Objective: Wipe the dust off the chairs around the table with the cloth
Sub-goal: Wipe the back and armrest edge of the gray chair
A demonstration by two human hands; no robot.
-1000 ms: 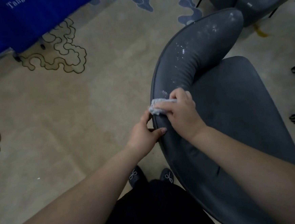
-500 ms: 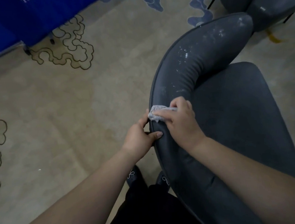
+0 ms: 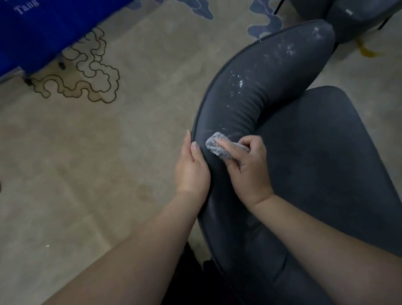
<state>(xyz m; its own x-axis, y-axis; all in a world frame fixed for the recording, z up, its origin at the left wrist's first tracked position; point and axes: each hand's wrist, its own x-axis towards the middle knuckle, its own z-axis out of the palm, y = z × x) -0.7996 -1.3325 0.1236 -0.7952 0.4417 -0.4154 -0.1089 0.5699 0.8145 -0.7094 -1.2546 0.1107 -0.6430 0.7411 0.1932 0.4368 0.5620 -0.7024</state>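
- The right hand (image 3: 248, 170) held the cloth (image 3: 221, 148) bunched under curled fingers (image 3: 228, 142), with the forefinger laid along the top of it, and pressed it on the padded back of the chair (image 3: 258, 95).
- Over the last second the cloth had shifted from the outer edge of the back onto its broad top face, just short of the white dust (image 3: 240, 83).
- The left hand (image 3: 191, 167) had changed its hold: a second earlier the thumb and fingers pinched the rim; now the hand lay flat along the outer edge, fingers straight and together, steadying the back.
- Judgement: the stretch of back nearest the person looked mostly clean; the dusty stretch toward the far end remained to be wiped.
- A second chair (image 3: 351, 1) stood beyond, apparently not yet reached.
- The carpet (image 3: 123, 158) lay beneath; no table surface could be identified with certainty.
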